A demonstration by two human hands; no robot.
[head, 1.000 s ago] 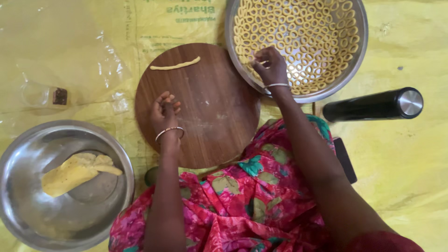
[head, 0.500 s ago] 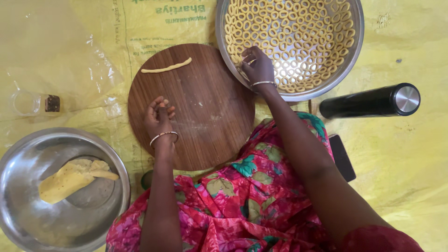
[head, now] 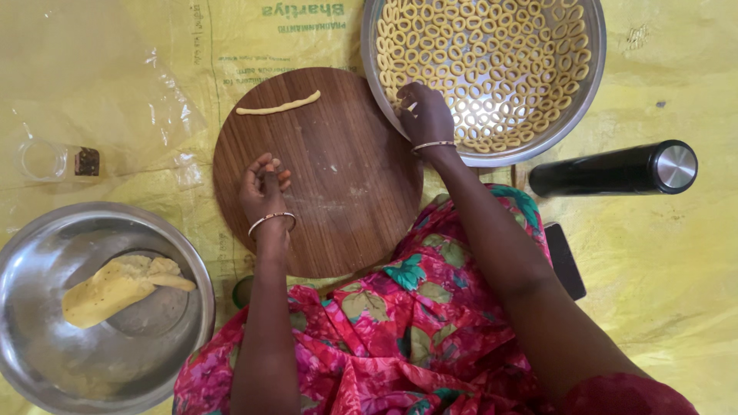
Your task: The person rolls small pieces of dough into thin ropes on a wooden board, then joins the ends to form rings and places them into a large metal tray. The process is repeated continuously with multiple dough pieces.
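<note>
My left hand [head: 264, 187] rests on a round wooden board [head: 346, 169], fingers loosely curled, holding nothing that I can see. A thin rolled strip of yellow dough [head: 278, 103] lies at the board's far edge. My right hand [head: 423, 115] reaches over the near rim of a large steel tray [head: 588, 92] filled with several small dough rings; its fingertips pinch a small piece of dough at the tray's left side.
A steel bowl [head: 46, 253] at the lower left holds a lump of yellow dough [head: 115, 286]. A black cylinder with a steel cap [head: 615, 169] lies to the right. A clear small jar [head: 54, 161] sits at the left. Yellow sheeting [head: 676, 269] covers the floor.
The view has shifted slightly. My right hand stays at the tray's left rim, fingers working a dough piece. My left hand remains on the board.
</note>
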